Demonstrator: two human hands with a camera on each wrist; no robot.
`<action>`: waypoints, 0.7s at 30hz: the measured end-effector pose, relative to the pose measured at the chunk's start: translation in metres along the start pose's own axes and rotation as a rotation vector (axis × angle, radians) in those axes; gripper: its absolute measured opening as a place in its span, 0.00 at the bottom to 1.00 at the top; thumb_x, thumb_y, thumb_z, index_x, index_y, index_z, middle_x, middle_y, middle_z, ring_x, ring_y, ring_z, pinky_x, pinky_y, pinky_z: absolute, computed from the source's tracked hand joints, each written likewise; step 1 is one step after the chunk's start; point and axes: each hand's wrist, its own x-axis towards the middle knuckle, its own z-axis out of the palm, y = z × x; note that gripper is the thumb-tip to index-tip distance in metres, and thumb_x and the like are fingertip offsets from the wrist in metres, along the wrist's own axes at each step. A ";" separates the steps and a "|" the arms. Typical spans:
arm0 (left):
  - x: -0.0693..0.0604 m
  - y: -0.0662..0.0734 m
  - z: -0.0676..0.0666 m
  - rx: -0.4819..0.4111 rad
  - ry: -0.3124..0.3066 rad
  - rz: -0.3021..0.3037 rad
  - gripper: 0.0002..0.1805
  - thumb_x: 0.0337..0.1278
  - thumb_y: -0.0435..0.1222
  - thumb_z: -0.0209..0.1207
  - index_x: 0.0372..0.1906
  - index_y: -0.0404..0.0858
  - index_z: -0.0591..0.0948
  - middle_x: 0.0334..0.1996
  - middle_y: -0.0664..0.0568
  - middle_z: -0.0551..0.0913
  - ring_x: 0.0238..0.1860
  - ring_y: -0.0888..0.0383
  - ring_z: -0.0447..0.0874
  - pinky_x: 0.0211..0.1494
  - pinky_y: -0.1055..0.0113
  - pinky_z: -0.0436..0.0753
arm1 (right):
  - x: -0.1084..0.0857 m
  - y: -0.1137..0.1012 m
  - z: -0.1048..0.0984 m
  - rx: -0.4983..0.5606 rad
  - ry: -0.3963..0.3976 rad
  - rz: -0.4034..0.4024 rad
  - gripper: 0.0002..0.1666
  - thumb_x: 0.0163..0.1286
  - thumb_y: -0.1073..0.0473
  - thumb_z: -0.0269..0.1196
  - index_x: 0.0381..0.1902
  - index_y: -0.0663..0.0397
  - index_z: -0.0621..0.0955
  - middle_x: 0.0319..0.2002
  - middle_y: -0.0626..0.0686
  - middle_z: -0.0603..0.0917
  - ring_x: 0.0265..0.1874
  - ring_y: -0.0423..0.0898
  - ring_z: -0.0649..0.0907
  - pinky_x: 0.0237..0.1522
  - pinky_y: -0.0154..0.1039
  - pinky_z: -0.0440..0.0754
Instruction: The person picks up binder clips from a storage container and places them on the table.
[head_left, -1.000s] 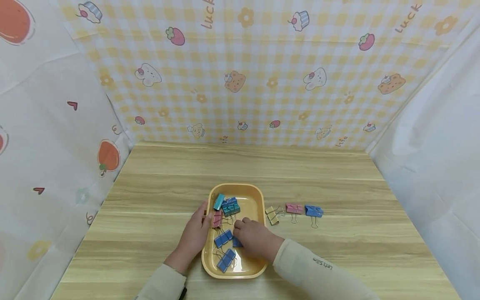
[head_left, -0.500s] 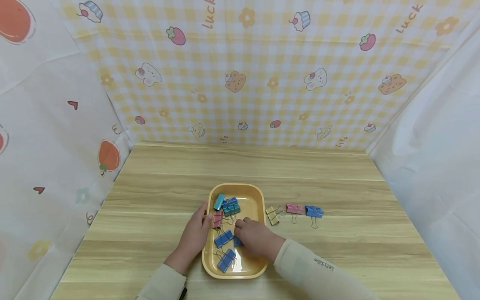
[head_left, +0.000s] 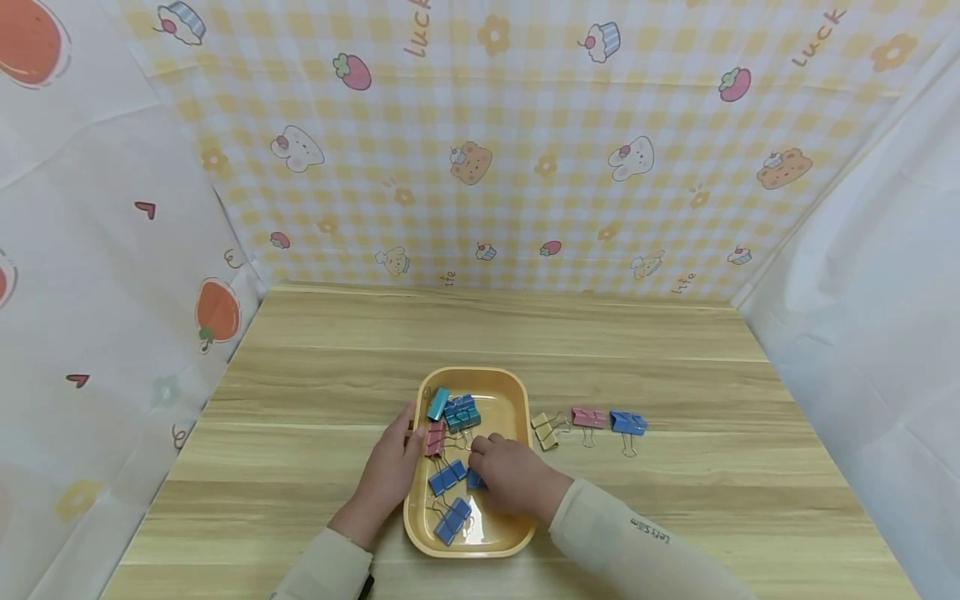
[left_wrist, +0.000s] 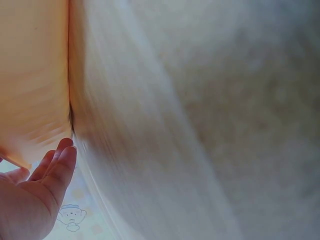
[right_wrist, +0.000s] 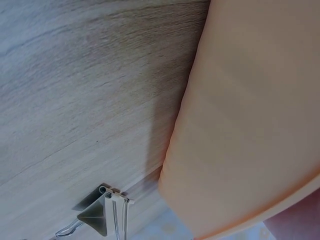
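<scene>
A yellow tray [head_left: 517, 392] holds several binder clips, seen in the head view. My right hand [head_left: 517, 479] reaches in over its right rim, fingers curled, and pinches a blue binder clip [head_left: 476, 480] mostly hidden beneath them. Left of that clip lie two more blue binder clips [head_left: 447, 477]. A pink binder clip [head_left: 435, 438], a teal one [head_left: 438, 404], and a stacked teal and blue pair [head_left: 462, 417] sit farther back. My left hand [head_left: 390, 467] rests along the tray's left side, its thumb at the rim; in the left wrist view its fingers [left_wrist: 62, 167] look straight.
On the wooden table [head_left: 337, 350], right of the tray, a yellow binder clip [head_left: 545, 431], a pink one [head_left: 588, 417] and a blue one [head_left: 628, 422] form a row. A checked cloth [head_left: 525, 208] hangs behind, with white cloths at both sides.
My right hand has shifted very slightly right, and the blue binder clip under its fingers has edged a little away from me. The left hand and tray look unmoved.
</scene>
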 end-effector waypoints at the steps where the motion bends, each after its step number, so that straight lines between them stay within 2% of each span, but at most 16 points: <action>1: 0.000 0.000 0.000 0.001 0.001 0.000 0.29 0.76 0.40 0.43 0.76 0.38 0.55 0.70 0.38 0.64 0.63 0.41 0.71 0.62 0.47 0.73 | 0.000 0.000 0.000 0.001 0.006 -0.002 0.15 0.63 0.49 0.66 0.44 0.50 0.83 0.43 0.45 0.79 0.36 0.42 0.75 0.42 0.32 0.79; 6: 0.000 0.000 0.000 0.003 -0.002 -0.002 0.30 0.76 0.40 0.43 0.76 0.36 0.54 0.71 0.38 0.62 0.65 0.40 0.68 0.64 0.46 0.70 | -0.002 0.001 0.000 0.007 0.033 -0.011 0.15 0.63 0.48 0.66 0.43 0.50 0.83 0.42 0.46 0.79 0.36 0.41 0.75 0.41 0.32 0.78; 12: 0.000 0.000 0.000 0.007 -0.003 -0.003 0.29 0.76 0.40 0.43 0.76 0.36 0.54 0.70 0.38 0.63 0.64 0.40 0.70 0.63 0.46 0.72 | -0.003 0.003 -0.002 0.032 0.058 -0.014 0.16 0.62 0.47 0.67 0.42 0.50 0.83 0.42 0.46 0.79 0.36 0.41 0.75 0.41 0.32 0.79; 21: 0.000 0.001 0.000 0.018 -0.002 0.002 0.29 0.76 0.39 0.43 0.75 0.36 0.54 0.70 0.37 0.63 0.67 0.39 0.65 0.65 0.44 0.68 | -0.006 0.005 -0.004 0.044 0.078 -0.014 0.16 0.57 0.51 0.69 0.42 0.49 0.82 0.43 0.45 0.78 0.38 0.41 0.75 0.41 0.33 0.79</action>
